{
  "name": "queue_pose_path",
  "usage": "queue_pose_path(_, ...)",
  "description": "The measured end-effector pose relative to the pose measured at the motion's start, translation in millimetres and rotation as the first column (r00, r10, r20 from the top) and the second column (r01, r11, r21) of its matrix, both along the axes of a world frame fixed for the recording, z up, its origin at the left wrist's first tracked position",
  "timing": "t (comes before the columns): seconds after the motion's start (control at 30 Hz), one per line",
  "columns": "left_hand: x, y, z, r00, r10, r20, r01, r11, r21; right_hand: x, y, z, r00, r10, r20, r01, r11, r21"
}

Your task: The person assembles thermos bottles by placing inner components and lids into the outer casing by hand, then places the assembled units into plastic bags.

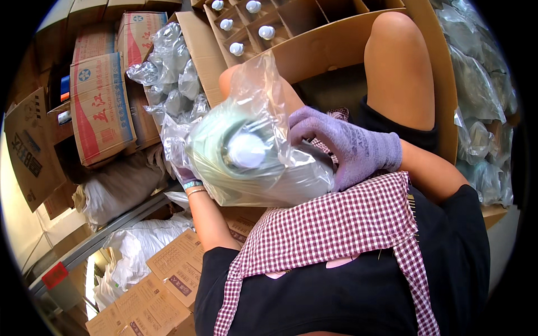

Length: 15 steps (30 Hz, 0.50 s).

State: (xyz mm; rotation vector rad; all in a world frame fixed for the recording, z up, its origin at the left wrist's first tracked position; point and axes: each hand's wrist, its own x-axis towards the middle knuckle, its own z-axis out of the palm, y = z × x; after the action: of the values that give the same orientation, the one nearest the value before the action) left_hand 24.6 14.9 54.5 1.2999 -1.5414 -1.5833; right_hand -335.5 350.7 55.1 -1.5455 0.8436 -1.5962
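A pale green bottle [216,137] with a white cap [247,150] lies inside a clear plastic bag [255,84] in front of my apron, its cap facing up at me. My left hand [185,172], in a purple glove, is at the bottle's left side, mostly covered by the plastic; it appears to hold the bagged bottle from there. On the other side, my right hand [356,143], also gloved in purple, has its fingers curled at the bag's right edge. Some fingertips are hidden by the plastic.
Beyond my knees stands a divided carton [314,53] with several white-capped bottles [267,32] in its cells. Bagged bottles [174,61] are heaped at the left, and more wrapped bottles [476,84] at the right. Printed cartons [103,109] and flat cardboard boxes [162,274] stand on the left.
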Motion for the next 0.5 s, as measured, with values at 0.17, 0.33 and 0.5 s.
queue_pose_path(0.17, -12, -12, 3, 1.0, -0.001, -0.007, 0.001, 1.0, -0.008, -10, 3, 4, 0.998, 0.045, 0.04, -0.045, 0.999, -0.001)
queue_pose_path(0.33, -20, -24, 3, 1.0, -0.013, -0.026, 0.012, 1.0, -0.009, -3, 4, 6, 0.983, 0.01, 0.181, -0.009, 1.0, -0.004)
queue_pose_path(0.5, -26, -34, 3, 0.999, -0.031, -0.03, 0.031, 1.0, 0.004, 0, 7, -2, 0.896, -0.081, 0.436, 0.04, 0.994, 0.102)
